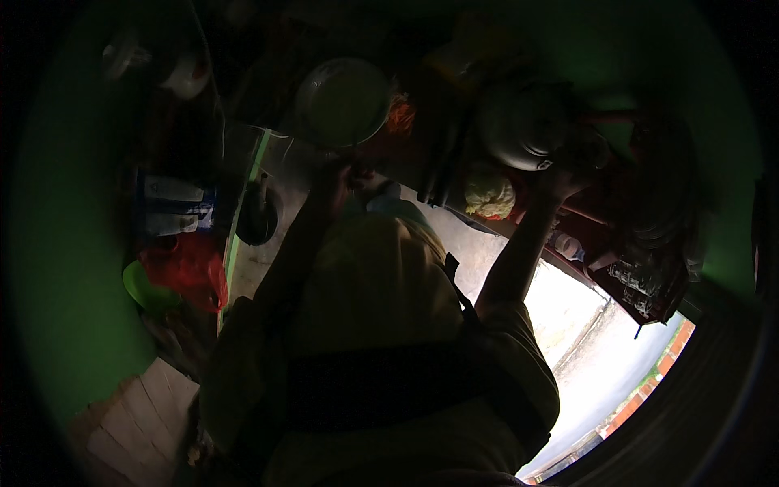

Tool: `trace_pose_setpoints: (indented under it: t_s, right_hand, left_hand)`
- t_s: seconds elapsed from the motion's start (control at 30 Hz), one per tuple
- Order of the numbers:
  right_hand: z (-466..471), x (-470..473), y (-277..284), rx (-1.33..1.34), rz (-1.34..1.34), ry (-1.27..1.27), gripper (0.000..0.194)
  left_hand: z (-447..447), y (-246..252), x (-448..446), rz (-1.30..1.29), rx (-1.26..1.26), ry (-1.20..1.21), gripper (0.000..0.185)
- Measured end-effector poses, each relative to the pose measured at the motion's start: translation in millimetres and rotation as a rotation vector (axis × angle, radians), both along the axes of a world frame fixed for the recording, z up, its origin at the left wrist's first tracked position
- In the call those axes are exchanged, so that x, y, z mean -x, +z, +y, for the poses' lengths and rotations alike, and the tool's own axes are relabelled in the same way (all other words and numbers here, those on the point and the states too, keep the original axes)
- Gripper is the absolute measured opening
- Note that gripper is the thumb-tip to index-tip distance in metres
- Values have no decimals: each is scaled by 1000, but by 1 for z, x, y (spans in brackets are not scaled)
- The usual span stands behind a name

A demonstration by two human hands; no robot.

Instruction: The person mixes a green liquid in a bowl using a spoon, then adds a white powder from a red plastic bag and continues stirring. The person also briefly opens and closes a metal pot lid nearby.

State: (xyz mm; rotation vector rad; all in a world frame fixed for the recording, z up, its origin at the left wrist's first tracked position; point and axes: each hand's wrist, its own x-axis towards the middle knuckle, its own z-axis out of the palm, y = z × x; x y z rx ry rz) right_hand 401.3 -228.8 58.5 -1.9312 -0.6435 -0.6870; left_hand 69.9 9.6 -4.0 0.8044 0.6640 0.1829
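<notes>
In dim light my left hand (351,175) is in front of a wide bowl (304,122) holding something pale. Shadow hides whether its fingers grip anything. Shredded orange vegetable, likely carrot (400,114), lies just right of the bowl. My right hand (567,181) is stretched out to the right, beside a rounded metal pot (517,137). A dim roundish object (593,149) is at its fingertips, and I cannot tell whether the hand holds it. A pale green cabbage (490,196) sits between the pot and my right forearm.
A red plastic bag (188,265), a green plastic basin (146,289) and a blue-and-white package (173,204) are at left. A dark round pan (258,219) is near my left forearm. At right are a small plastic container (569,246), a dark rack (645,280) and a bright doorway (584,359).
</notes>
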Motion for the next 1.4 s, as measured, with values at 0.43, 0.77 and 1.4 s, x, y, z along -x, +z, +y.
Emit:
trace_pose_setpoints:
  t_s: [0.43,0.77,1.4]
  right_hand:
    - [22,16,60,76,142,219,25]
    - [82,68,88,198,-135,421,16]
    - [136,101,125,274,387,639,21]
  left_hand:
    - [9,17,-1,171,-171,8,38]
    - [15,46,6,147,-343,84,39]
    - [17,60,-16,2,-232,99,34]
